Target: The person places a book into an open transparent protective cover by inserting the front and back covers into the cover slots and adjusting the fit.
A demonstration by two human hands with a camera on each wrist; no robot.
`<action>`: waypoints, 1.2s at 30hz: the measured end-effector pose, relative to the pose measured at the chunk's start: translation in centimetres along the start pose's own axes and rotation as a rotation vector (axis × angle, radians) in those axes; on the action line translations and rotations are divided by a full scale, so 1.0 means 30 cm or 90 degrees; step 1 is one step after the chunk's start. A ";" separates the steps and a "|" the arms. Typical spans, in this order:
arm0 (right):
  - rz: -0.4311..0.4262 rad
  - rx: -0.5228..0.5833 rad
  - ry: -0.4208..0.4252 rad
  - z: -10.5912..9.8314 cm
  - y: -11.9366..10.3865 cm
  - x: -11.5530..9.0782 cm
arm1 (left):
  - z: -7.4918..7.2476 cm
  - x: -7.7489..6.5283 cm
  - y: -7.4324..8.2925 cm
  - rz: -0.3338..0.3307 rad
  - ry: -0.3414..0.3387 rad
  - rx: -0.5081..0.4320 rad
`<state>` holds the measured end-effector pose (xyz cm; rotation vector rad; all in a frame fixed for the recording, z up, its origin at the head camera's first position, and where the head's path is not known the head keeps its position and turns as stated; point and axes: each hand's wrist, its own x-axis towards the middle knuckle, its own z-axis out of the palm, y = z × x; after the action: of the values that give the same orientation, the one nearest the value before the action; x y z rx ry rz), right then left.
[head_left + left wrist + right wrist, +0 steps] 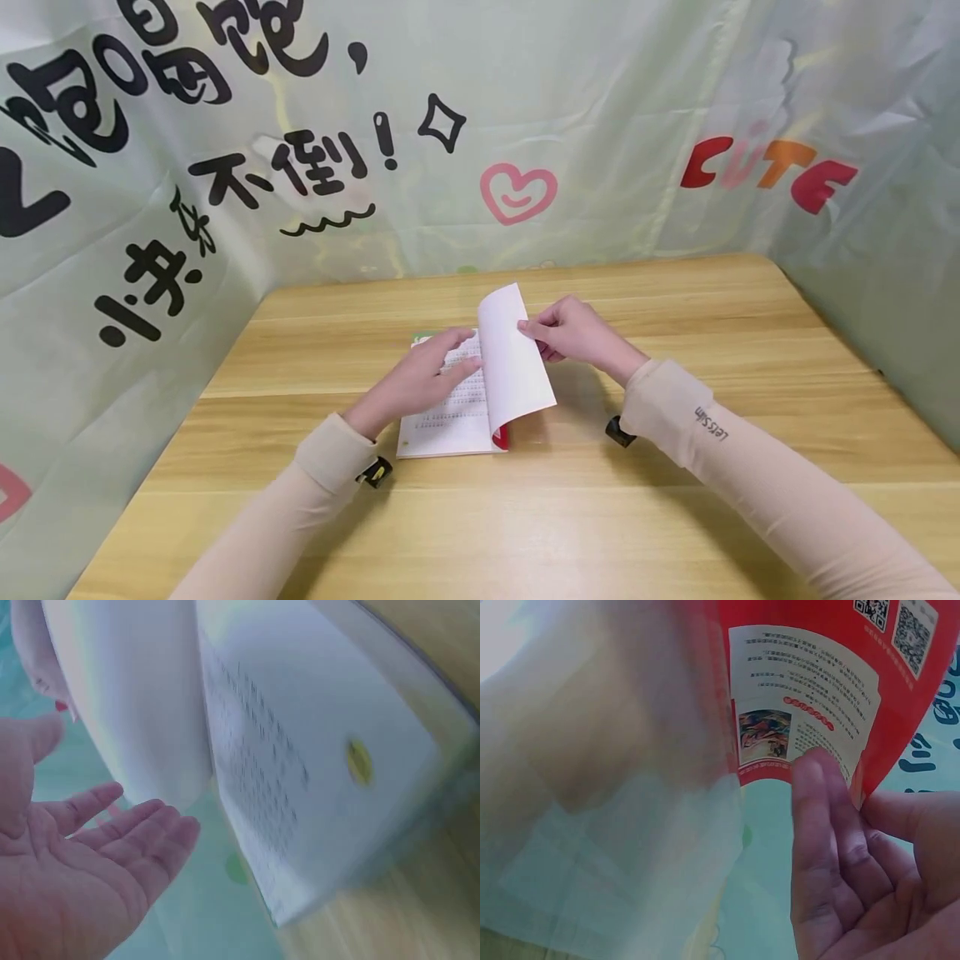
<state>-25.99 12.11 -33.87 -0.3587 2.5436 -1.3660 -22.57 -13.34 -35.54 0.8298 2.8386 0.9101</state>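
Note:
A booklet (pixel 450 442) lies on the wooden table with a page of small printed lines showing. Its raised cover (pixel 517 358) is plain white inside and curves up from the spine. The cover's outer face (pixel 810 645) is red, with a white text panel, a small picture and square codes. My right hand (pixel 573 333) pinches the cover's free edge between thumb and fingers. Over the printed page is my left hand (pixel 423 375), fingers extended. In the left wrist view the left palm (pixel 82 877) shows, its fingers straight and grasping nothing, close to the raised cover.
The wooden table (pixel 300 500) stretches out around the booklet. A pale fabric backdrop (pixel 600 100) with black lettering, a pink heart and coloured letters stands behind and at both sides. Dark wrist cameras hang under both cuffs.

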 end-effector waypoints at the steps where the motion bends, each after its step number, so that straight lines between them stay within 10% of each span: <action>1: -0.002 -0.008 -0.002 0.002 0.001 -0.001 | 0.008 0.007 0.007 0.007 -0.006 0.006; 9: -0.004 -0.045 -0.031 0.022 0.011 -0.002 | 0.051 0.032 0.018 0.044 -0.026 0.032; 36: -0.048 -0.337 -0.018 -0.021 0.056 -0.071 | 0.071 0.027 -0.006 -0.017 -0.092 0.102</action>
<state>-24.36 14.17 -34.76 -0.5623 2.8610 -0.6762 -22.94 -11.93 -37.30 0.8326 2.8159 0.5992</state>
